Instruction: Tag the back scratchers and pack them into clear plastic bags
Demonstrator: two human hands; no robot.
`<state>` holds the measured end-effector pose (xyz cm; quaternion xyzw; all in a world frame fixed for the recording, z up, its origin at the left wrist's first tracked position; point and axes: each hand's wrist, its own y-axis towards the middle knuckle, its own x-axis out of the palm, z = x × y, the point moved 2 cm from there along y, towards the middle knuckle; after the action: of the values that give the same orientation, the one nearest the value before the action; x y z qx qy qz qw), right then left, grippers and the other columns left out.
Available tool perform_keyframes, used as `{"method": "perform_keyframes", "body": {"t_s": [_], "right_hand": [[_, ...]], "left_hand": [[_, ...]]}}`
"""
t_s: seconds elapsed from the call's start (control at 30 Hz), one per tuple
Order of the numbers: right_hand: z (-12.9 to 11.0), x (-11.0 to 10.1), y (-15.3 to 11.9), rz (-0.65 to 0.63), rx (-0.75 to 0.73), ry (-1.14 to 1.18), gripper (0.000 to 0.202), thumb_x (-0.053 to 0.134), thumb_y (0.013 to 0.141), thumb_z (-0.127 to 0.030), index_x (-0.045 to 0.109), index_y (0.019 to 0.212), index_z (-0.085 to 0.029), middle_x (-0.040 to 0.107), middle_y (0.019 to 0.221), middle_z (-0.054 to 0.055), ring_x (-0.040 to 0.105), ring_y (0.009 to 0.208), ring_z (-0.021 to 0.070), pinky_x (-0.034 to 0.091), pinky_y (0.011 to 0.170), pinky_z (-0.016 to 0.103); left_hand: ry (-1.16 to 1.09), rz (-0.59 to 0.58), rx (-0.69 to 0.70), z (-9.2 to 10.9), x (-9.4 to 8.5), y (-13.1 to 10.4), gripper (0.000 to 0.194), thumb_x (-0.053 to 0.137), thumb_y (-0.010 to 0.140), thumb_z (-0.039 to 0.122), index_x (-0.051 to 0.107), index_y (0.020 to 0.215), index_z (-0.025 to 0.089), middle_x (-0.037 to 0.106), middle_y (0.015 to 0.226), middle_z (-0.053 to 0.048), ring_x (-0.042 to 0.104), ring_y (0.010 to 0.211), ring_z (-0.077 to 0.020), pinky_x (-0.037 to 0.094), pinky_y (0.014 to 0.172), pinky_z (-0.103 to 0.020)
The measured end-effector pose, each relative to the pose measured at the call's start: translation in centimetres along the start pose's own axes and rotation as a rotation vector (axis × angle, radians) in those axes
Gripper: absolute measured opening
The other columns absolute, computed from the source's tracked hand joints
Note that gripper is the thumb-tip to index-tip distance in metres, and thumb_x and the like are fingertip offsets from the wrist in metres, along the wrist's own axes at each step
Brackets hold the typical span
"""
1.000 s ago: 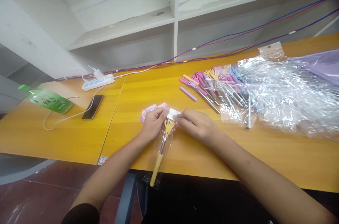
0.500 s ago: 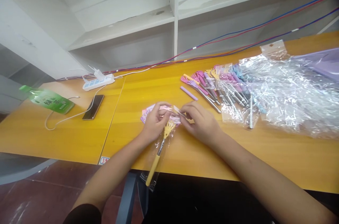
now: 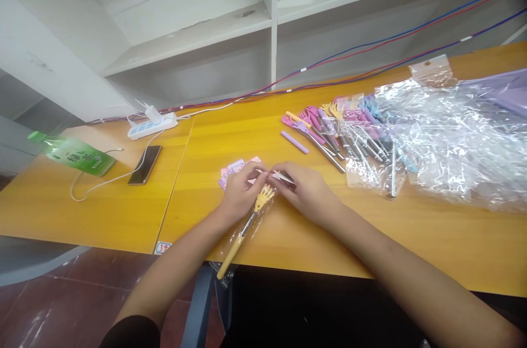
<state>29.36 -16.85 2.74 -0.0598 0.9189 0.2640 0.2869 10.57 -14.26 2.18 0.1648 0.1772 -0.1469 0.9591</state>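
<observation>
A yellow back scratcher [image 3: 231,254] lies inside a clear plastic bag [image 3: 257,223], its handle end sticking out past the table's front edge. Above its claw-shaped head, my left hand [image 3: 242,190] pinches the top of the bag between thumb and fingers. My right hand [image 3: 308,187] is closed at the same end, its fingertips meeting the left ones. Between the right thumb and fingers shows a thin whitish strip [image 3: 284,177]; whether it belongs to the bag I cannot tell. Pink printed cards [image 3: 235,167] lie on the table just behind my left hand, partly covered by it.
To the right lie several colourful back scratchers [image 3: 325,131], a loose purple handle [image 3: 294,142] and a heap of clear bags [image 3: 461,145]. On the left are a phone [image 3: 145,165], a power strip [image 3: 152,126] with a white cable, and a green bottle [image 3: 74,155] on its side.
My right hand has shifted slightly left, so the fingertips of both hands now meet. The bagged scratcher's handle end has swung a little to the left and up.
</observation>
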Motion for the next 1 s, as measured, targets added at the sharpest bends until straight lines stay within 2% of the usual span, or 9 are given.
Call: {"method": "perform_keyframes", "body": {"t_s": [0.17, 0.3, 0.43, 0.5, 0.57, 0.67, 0.77, 0.9, 1.0], "right_hand": [[0.0, -0.4, 0.2, -0.017, 0.124, 0.159, 0.02, 0.061, 0.103, -0.038, 0.071, 0.095, -0.022, 0.073, 0.08, 0.003, 0.065, 0.069, 0.0182, 0.047, 0.065, 0.031], [0.9, -1.5, 0.4, 0.105, 0.229, 0.175, 0.021, 0.061, 0.101, -0.038, 0.067, 0.09, -0.021, 0.071, 0.08, 0.003, 0.064, 0.072, 0.0187, 0.046, 0.068, 0.031], [1.7, -2.0, 0.7, 0.18, 0.239, 0.111, 0.022, 0.061, 0.101, -0.04, 0.067, 0.091, -0.021, 0.07, 0.082, 0.004, 0.063, 0.072, 0.0192, 0.046, 0.069, 0.033], [1.9, -1.9, 0.6, 0.185, 0.241, 0.133, 0.023, 0.063, 0.1, -0.044, 0.069, 0.095, -0.022, 0.071, 0.085, 0.005, 0.064, 0.075, 0.0203, 0.048, 0.072, 0.034], [1.9, -1.7, 0.5, 0.202, 0.255, 0.155, 0.026, 0.064, 0.1, -0.049, 0.068, 0.103, -0.023, 0.069, 0.084, 0.004, 0.063, 0.073, 0.0204, 0.049, 0.072, 0.035], [1.6, -1.4, 0.0, 0.252, 0.292, 0.284, 0.031, 0.053, 0.106, -0.056, 0.058, 0.116, -0.027, 0.064, 0.08, 0.0, 0.055, 0.061, 0.0169, 0.047, 0.062, 0.033], [1.2, -1.4, -0.3, 0.3, 0.264, 0.403, 0.027, 0.042, 0.11, -0.055, 0.049, 0.111, -0.028, 0.064, 0.086, 0.0, 0.054, 0.058, 0.0149, 0.048, 0.058, 0.032], [0.3, -2.1, 0.0, 0.356, 0.08, 0.159, 0.028, 0.049, 0.108, -0.051, 0.06, 0.101, -0.026, 0.064, 0.102, 0.008, 0.064, 0.088, 0.0224, 0.057, 0.081, 0.044], [-0.4, -2.5, 0.2, 0.38, 0.0, 0.001, 0.023, 0.059, 0.104, -0.046, 0.069, 0.096, -0.026, 0.063, 0.095, 0.009, 0.063, 0.087, 0.0246, 0.058, 0.077, 0.045]], "left_hand": [[0.014, -0.064, 0.043, -0.1, 0.2, -0.2, 0.018, 0.059, 0.104, 0.037, 0.064, 0.111, 0.021, 0.075, 0.103, -0.006, 0.075, 0.099, -0.0178, 0.059, 0.076, -0.024], [-0.06, -0.125, 0.073, 0.2, 0.4, -0.3, 0.02, 0.056, 0.106, 0.032, 0.057, 0.123, 0.022, 0.077, 0.112, -0.009, 0.076, 0.109, -0.0209, 0.059, 0.069, -0.023], [0.126, -0.203, 0.213, 0.9, 0.4, -0.1, 0.027, 0.048, 0.106, 0.019, 0.07, 0.121, 0.023, 0.077, 0.125, -0.009, 0.073, 0.118, -0.021, 0.06, 0.094, -0.033], [0.149, -0.22, 0.236, 1.0, 0.3, 0.0, 0.039, 0.045, 0.104, 0.013, 0.07, 0.132, 0.024, 0.076, 0.131, -0.008, 0.072, 0.122, -0.0208, 0.055, 0.105, -0.037], [0.117, -0.215, 0.204, 0.9, 0.3, 0.1, 0.048, 0.044, 0.103, 0.011, 0.063, 0.145, 0.024, 0.073, 0.139, -0.009, 0.07, 0.125, -0.0213, 0.056, 0.103, -0.036], [0.078, -0.197, 0.095, 0.5, 0.1, 0.0, 0.058, 0.046, 0.101, 0.012, 0.051, 0.158, 0.026, 0.067, 0.147, -0.01, 0.074, 0.1, -0.0164, 0.058, 0.079, -0.026], [0.058, -0.2, -0.007, 0.3, 0.0, -0.1, 0.061, 0.048, 0.1, 0.014, 0.048, 0.16, 0.03, 0.064, 0.151, -0.01, 0.061, 0.063, -0.007, 0.05, 0.057, -0.02], [0.033, -0.16, -0.017, 0.1, 0.0, 0.0, 0.058, 0.054, 0.098, 0.019, 0.056, 0.155, 0.028, 0.067, 0.147, -0.011, 0.067, 0.072, -0.0116, 0.057, 0.066, -0.024], [-0.002, -0.108, -0.026, -0.3, 0.1, 0.1, 0.053, 0.06, 0.096, 0.024, 0.062, 0.149, 0.027, 0.073, 0.138, -0.01, 0.071, 0.079, -0.0156, 0.061, 0.073, -0.029]]}}
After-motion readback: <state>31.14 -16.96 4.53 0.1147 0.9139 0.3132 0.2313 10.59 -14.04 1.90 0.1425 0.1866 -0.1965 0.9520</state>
